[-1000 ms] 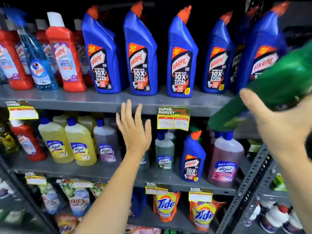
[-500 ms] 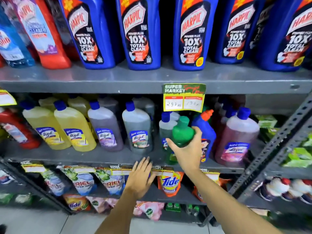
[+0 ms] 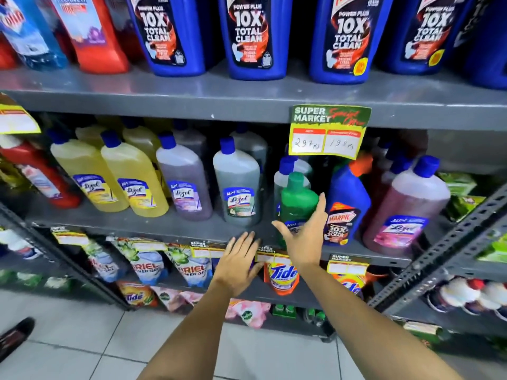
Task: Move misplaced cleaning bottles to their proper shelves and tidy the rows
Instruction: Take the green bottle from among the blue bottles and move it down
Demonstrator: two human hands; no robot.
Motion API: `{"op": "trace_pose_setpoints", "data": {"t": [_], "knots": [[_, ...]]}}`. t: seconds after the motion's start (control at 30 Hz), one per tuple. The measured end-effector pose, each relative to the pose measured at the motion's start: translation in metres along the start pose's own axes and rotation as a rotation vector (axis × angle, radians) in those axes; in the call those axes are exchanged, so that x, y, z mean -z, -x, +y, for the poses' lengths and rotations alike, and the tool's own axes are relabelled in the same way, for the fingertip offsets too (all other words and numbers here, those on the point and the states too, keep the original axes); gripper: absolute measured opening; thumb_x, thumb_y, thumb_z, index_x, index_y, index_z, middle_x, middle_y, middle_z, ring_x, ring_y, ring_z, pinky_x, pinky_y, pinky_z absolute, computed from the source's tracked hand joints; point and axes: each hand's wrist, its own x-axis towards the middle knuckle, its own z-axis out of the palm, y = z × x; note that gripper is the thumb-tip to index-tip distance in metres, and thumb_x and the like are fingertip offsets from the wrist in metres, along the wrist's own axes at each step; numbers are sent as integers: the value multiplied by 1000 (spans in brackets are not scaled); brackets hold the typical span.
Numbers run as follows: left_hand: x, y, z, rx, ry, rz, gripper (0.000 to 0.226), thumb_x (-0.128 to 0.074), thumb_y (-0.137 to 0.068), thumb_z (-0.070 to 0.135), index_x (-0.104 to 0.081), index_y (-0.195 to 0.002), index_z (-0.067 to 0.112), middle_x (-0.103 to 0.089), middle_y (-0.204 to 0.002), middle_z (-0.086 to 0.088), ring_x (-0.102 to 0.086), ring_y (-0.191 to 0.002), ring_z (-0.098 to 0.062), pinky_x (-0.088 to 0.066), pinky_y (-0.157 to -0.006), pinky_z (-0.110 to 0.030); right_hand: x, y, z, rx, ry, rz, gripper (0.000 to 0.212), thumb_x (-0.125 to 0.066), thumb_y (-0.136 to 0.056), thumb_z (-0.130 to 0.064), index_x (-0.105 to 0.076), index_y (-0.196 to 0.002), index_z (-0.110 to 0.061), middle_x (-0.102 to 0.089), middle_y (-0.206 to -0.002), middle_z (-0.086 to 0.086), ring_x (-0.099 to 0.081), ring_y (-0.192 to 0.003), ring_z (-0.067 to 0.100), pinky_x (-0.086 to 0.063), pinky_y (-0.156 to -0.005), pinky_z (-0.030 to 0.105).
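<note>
A green bottle [image 3: 297, 198] stands upright on the grey middle shelf [image 3: 137, 226], between a grey-green Lizol bottle [image 3: 238, 187] and a small blue Harpic bottle [image 3: 347, 198]. My right hand [image 3: 304, 237] is spread over the green bottle's lower front, thumb to its left and a finger up its right side, not clenched. My left hand [image 3: 238, 259] is flat with fingers apart at the shelf's front edge and holds nothing. Yellow Lizol bottles [image 3: 131, 182], a purple one and a pink one [image 3: 408, 209] share the row.
Large blue Harpic bottles [image 3: 255, 37] line the top shelf [image 3: 247, 97], with red and light blue bottles at its left. A price tag [image 3: 329, 130] hangs from its edge. Tide pouches [image 3: 282, 275] and Ariel pouches sit below. A second rack [image 3: 452, 229] angles in at the right.
My right hand brought the green bottle down from the upper right onto the middle shelf and has loosened its grip. My left hand dropped from the top shelf edge to the middle shelf edge.
</note>
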Motion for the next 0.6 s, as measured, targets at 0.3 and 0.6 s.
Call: {"op": "trace_pose_setpoints", "data": {"t": [0.3,0.6], "knots": [[-2,-1,-1,-2,-62,15,68,-16,-96,53,-30,-148,13,-26,-157,-8,-19,-145,-24,-10,-118,-42,36,52,11,53,-56,349,90,-75,-77,-28,-26,-148,-2,-38,-146,19,-34,-138,29,-25,-117,35],[-9,0,3,34,-79,16,72,-11,-93,55,-22,-151,13,-19,-159,-8,-10,-147,-24,3,-117,-40,68,-19,59,-165,13,148,101,-86,-71,-13,-24,-151,-4,-37,-146,18,-40,-135,29,-32,-111,29]]}}
